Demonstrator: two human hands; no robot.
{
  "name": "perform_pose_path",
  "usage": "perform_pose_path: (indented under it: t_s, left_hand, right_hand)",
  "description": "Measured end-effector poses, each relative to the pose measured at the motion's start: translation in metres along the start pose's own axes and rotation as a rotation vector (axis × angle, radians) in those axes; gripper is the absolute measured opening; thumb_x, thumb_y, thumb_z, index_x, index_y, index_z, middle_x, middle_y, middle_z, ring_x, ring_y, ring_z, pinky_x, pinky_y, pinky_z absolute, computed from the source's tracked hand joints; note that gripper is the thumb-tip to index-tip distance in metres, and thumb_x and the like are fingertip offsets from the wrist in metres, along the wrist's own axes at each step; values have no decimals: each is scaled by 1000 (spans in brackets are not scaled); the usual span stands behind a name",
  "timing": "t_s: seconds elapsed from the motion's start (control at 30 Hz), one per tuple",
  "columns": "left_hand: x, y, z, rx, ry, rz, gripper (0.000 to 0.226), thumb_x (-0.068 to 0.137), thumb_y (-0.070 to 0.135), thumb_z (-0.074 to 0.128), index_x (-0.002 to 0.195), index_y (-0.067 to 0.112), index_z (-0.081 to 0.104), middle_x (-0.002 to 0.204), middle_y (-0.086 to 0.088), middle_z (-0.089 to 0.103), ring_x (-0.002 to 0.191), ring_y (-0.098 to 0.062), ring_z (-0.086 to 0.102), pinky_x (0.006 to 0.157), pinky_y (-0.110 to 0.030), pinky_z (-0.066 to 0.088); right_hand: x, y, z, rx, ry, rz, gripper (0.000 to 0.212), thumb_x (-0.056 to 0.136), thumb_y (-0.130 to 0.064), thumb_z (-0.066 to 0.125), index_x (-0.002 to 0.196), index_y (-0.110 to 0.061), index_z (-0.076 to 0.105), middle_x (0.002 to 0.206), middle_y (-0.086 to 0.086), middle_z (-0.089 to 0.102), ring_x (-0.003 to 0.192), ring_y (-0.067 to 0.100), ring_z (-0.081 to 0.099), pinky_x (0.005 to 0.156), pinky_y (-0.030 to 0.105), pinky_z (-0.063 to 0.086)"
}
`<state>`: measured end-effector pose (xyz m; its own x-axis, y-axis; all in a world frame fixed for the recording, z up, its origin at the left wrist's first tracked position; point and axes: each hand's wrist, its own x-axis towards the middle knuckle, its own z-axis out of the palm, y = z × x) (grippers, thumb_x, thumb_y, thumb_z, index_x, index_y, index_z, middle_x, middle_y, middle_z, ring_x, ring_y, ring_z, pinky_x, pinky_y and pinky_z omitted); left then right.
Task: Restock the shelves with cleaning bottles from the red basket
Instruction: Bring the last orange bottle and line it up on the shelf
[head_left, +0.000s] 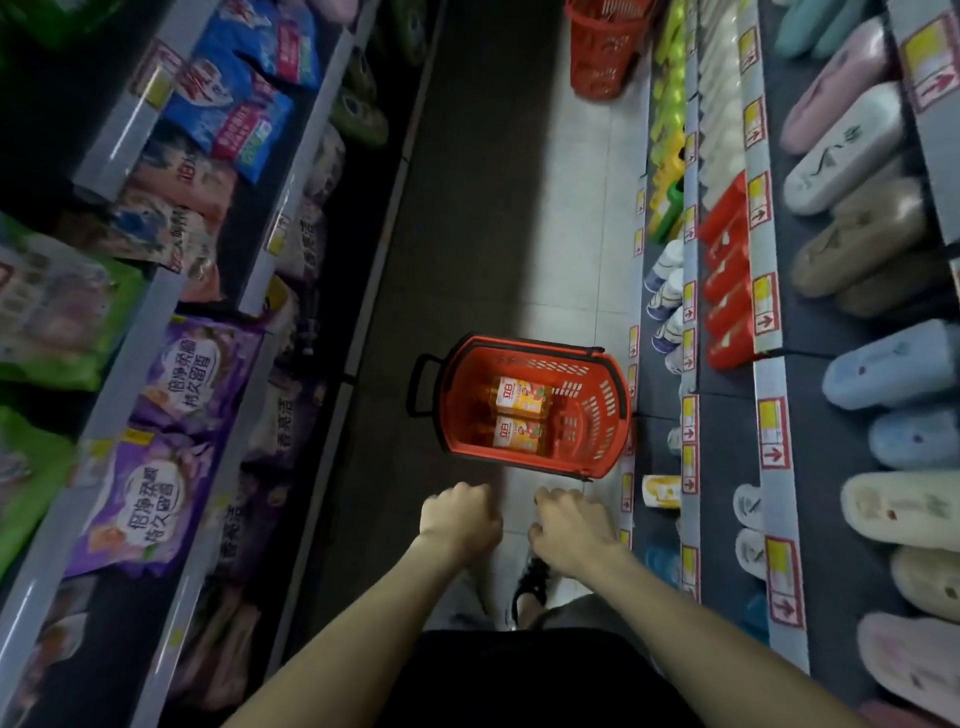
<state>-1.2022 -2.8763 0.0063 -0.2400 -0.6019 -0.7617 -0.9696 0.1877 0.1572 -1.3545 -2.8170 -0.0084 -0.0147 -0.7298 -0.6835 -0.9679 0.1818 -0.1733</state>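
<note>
Left shelving: grey metal shelves (130, 364) run along the left side of the aisle, tiered, with price tags on the edges.
Left stock: blue detergent bags (234, 93) at the far end, green bags (47, 322) on the outermost tier, purple bags with white round labels (192, 374) nearest.
Floor: pale tiled floor (519, 234), dark on its left half, lit on its right.
Left hand: left hand (460, 519) is held out over the floor, back up, fingers curled under into a loose fist, nothing in it; it is just short of the basket's near rim, not touching it.
Basket: red plastic slotted basket (597, 410) stands on the floor mid-aisle, close against the right-hand shelving, black handle at its left end.
Bottles: two orange cleaning bottles with white-and-orange labels lie side by side on the basket's bottom, one farther (522, 397), one nearer (517, 435).
Right hand: right hand (569, 525) is beside the left one, apart from it, fingers likewise curled, holding nothing, near the basket's rim.
Second basket: another red basket (602, 47) stands far up the aisle.
Right shelving: dark-decked shelves (727, 426) carry yellow-green bottles (667, 104), red packs (727, 280), and rows of pastel foam slippers (852, 156).
</note>
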Motion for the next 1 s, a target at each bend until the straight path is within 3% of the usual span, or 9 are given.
perform_pose_path:
  t_s: [0.23, 0.37, 0.67, 0.87, 1.0]
  left_hand:
    - [79, -13, -14, -51, -66, -27, 37, 97, 45, 52, 119, 21, 69, 122, -8, 71, 114, -34, 67, 88, -40, 47]
    - [130, -29, -27, -82, -71, -32, 39, 99, 49, 49, 118, 22, 70, 121, -7, 72, 114, -34, 68, 93, -42, 50]
    - [237, -48, -38, -42, -184, -35, 36, 92, 43, 65, 120, 21, 69, 125, -6, 71, 116, -32, 69, 86, -36, 48]
    - [320, -42, 2, -4, -189, -36, 34, 98, 26, 55, 130, 17, 63, 131, -9, 67, 121, -35, 67, 93, -38, 51]
    - [380, -35, 47, -23, -164, -64, 38, 99, 26, 56, 135, 14, 59, 134, -10, 66, 124, -35, 64, 94, -39, 51]
  right_hand:
    - [84, 9, -7, -82, -96, -31, 37, 101, -32, 48, 129, -8, 58, 130, 14, 64, 119, 35, 61, 94, 42, 49]
    - [132, 14, -17, -104, -114, -13, 42, 99, -35, 51, 132, -10, 60, 133, 14, 65, 121, 36, 60, 95, 41, 48]
    - [241, 32, -29, -89, -163, 67, 41, 99, -33, 52, 134, -10, 55, 134, 13, 64, 122, 35, 62, 96, 39, 48]
    - [318, 57, 10, -126, -168, 34, 41, 98, -34, 52, 132, -12, 57, 127, 11, 67, 117, 33, 65, 97, 39, 50]
    - [370, 84, 61, -74, -196, 87, 38, 95, -32, 57, 129, -16, 60, 123, 9, 71, 114, 32, 69, 94, 37, 54]
